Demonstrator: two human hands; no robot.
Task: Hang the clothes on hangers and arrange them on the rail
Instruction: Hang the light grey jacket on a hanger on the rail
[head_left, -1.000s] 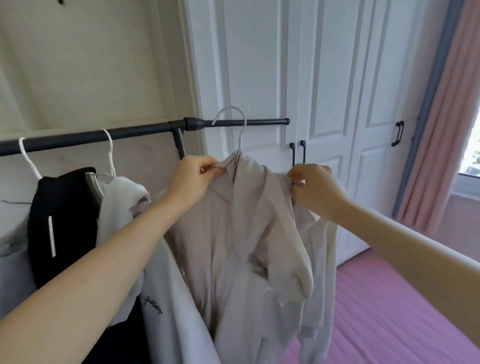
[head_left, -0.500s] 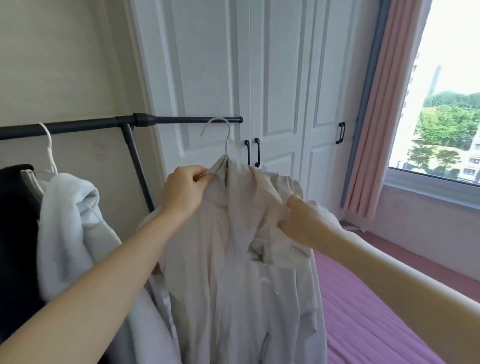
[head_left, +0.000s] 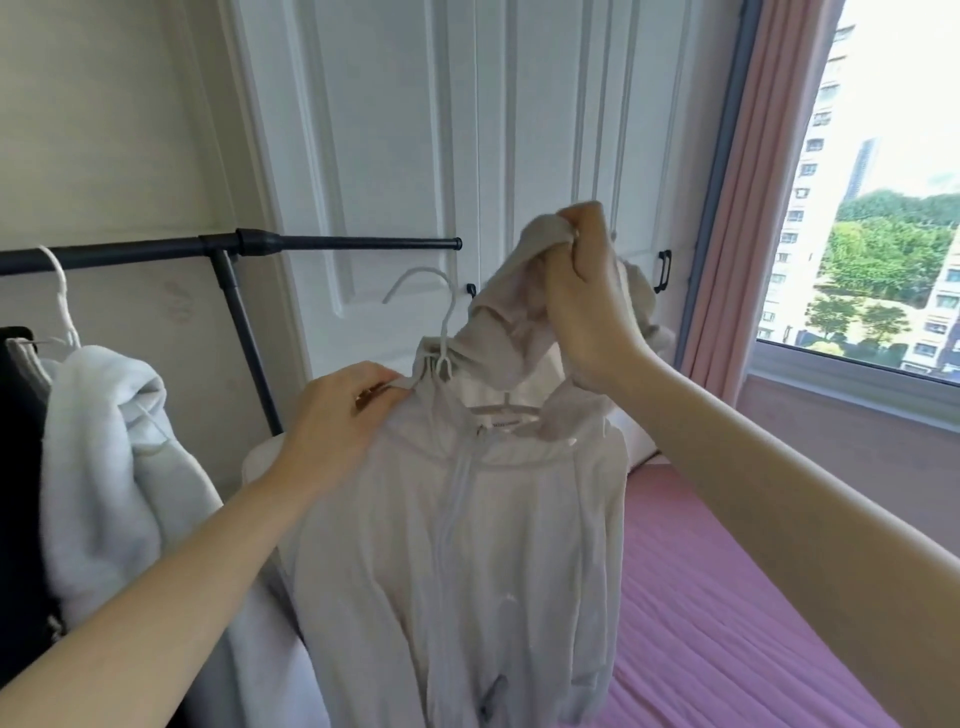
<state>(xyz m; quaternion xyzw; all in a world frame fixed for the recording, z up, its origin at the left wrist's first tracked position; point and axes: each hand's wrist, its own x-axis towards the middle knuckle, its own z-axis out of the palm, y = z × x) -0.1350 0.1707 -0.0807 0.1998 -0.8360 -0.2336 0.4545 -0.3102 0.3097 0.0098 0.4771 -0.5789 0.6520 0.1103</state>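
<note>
White panelled wardrobe doors (head_left: 395, 130) behind, pink curtain (head_left: 727, 218) and a bright window (head_left: 883, 197) off past the right hand, pink bedding (head_left: 727, 597) spread below it. Dark rail (head_left: 332, 242) up and beyond the left hand, hook of the white hanger (head_left: 441, 332) floating clear beneath it, not yet caught over the bar. Pale zip-up hoodie (head_left: 467, 545) draped on that hanger, directly between and below both hands. Left hand (head_left: 343, 415) curled at the near shoulder seam, fingers pinching cloth and probably the hanger arm beneath, though that part hidden. Right hand (head_left: 587, 301) raised above the collar, fingers closed round a bunched handful of the hood (head_left: 514, 332), lifted up and back. Thin, soft, very light fabric by the look of it: limp in the grip, no stiffness to hold a shape, likely to slide off a smooth hanger arm if tilted. Best taken at the hanger neck just under the hook for the lift to the rail, with cloth steadied at one shoulder; hood better dropped behind the collar first. Further out past the left hand, a white fleecy garment (head_left: 109, 467) and something black (head_left: 15, 467) already hanging on a second white hanger (head_left: 60, 296).
</note>
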